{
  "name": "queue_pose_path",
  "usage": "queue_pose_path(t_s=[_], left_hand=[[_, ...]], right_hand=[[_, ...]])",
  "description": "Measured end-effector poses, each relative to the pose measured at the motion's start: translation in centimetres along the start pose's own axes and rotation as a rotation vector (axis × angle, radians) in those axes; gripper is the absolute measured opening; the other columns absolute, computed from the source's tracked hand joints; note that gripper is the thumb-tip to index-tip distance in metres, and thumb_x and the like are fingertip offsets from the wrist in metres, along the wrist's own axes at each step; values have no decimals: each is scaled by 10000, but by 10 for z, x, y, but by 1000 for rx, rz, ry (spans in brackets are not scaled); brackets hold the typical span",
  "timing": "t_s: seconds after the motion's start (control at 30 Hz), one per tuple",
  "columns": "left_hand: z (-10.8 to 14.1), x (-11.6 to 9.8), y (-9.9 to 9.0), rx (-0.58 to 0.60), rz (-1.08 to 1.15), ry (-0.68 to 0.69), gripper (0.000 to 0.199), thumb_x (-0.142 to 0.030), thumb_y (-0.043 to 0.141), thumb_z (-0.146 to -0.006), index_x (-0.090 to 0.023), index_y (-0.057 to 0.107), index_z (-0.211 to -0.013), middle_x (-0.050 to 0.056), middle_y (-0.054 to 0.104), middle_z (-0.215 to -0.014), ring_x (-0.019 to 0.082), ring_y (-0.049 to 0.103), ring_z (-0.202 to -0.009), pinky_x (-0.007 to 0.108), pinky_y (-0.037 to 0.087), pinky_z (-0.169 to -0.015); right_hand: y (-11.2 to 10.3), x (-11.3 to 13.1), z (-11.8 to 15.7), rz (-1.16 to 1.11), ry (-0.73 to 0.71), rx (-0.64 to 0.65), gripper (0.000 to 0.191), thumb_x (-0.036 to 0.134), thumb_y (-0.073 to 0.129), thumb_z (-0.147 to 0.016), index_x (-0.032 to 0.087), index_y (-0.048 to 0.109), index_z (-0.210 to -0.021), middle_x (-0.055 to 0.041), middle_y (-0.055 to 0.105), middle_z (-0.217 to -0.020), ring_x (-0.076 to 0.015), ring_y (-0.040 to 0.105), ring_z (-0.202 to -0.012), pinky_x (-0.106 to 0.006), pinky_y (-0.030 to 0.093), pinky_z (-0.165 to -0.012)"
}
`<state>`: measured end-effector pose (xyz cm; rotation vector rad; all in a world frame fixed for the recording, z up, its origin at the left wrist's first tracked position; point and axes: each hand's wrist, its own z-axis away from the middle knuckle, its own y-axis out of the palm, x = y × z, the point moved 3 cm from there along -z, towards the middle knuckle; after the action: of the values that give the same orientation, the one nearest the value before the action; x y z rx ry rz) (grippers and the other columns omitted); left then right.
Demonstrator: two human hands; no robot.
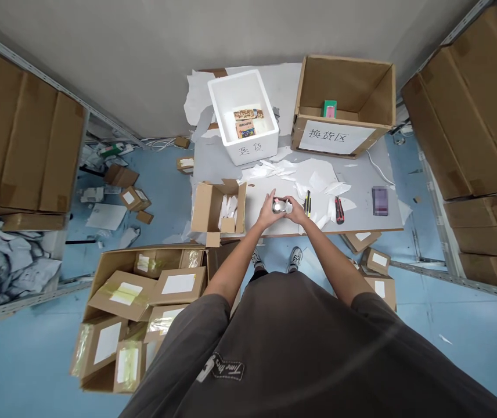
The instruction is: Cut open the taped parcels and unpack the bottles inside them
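Over the front edge of the table (270, 227), my left hand (267, 212) and my right hand (296, 211) grip a small shiny silver-and-white object (279, 206) from its two sides. Its exact kind is too small to make out. Just right of my right hand lies a yellow-and-black utility knife (308, 203). Farther right is a red-and-black utility knife (339, 210). To the left of my left hand stands an opened cardboard box (207, 208) with white paper pieces (228, 210) inside. Torn white paper (274, 169) lies beyond my hands.
A white foam box (255, 152) with packets inside and a large carton (344, 136) holding a small green box (330, 108) stand at the back. Left of my legs, a big carton (94, 284) is full of taped parcels (177, 284). Loaded shelves flank both sides.
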<state>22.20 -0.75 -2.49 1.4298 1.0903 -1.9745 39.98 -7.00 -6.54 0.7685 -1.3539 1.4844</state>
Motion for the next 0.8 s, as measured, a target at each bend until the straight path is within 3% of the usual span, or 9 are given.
queue_pose_path(t_s=[0.1,0.17,0.27,0.37,0.43,0.53,0.67,0.73,0.8], left_hand=[[-7,10,-7,-201,49,-113,783,-355,823,-872,-211,604,-1609,179,557,-1699,363,526,-1572,496,449,-1274],[-17,17,-10,-262,88,-252,652,-362,795,-885,-183,690,-1503,193,639,-1605,342,630,-1442,468,518,-1188],[-34,26,-7,-191,173,-461,502,-373,830,-811,-173,805,-1271,159,794,-1315,315,728,-1222,439,580,-1065],[-44,29,-3,-95,232,-529,337,-386,808,-797,-173,839,-1055,106,830,-1022,287,756,-1025,418,614,-943],[-43,28,-2,-74,250,-494,312,-364,772,-826,-180,835,-1069,102,837,-1064,271,756,-1034,409,612,-966],[-33,22,-5,-59,202,-333,416,-332,708,-896,-197,788,-1281,130,786,-1373,281,729,-1230,438,584,-1096],[-14,10,-17,5,-109,-19,685,-255,763,-848,-216,666,-1526,153,502,-1752,352,522,-1572,513,482,-1268],[-8,6,-21,92,-251,108,752,-232,801,-820,-214,652,-1557,151,474,-1776,368,466,-1623,522,410,-1335],[-5,6,-23,172,-309,145,778,-259,808,-847,-200,620,-1599,165,555,-1713,367,518,-1588,524,393,-1352]], right_hand=[[1,-2,0,3,12,1,828,299,821,-633,237,615,-1433,-139,672,-1497,-401,614,-1397,-572,466,-1237],[1,-3,0,5,12,4,845,296,822,-631,235,614,-1448,-145,655,-1524,-403,599,-1427,-567,454,-1250],[1,-5,0,-1,14,5,868,298,819,-636,241,608,-1476,-144,644,-1549,-397,589,-1439,-562,439,-1260],[1,-7,0,-16,17,-3,888,307,822,-635,246,599,-1492,-134,651,-1543,-389,599,-1414,-558,441,-1256],[2,-7,0,-29,16,-15,888,314,830,-634,246,601,-1490,-134,650,-1544,-390,595,-1417,-557,436,-1259],[2,-4,-1,-42,17,-15,862,344,843,-649,251,613,-1474,-140,649,-1539,-394,585,-1429,-562,428,-1266],[-5,3,0,-71,33,22,962,354,871,-602,240,590,-1515,-165,591,-1608,-408,550,-1477,-569,395,-1295],[-13,6,2,-142,40,58,1030,339,886,-566,266,574,-1545,-152,545,-1666,-405,515,-1522,-563,384,-1303],[-21,7,3,-296,105,71,968,375,856,-601,319,585,-1528,-117,591,-1642,-380,517,-1533,-573,397,-1286]])
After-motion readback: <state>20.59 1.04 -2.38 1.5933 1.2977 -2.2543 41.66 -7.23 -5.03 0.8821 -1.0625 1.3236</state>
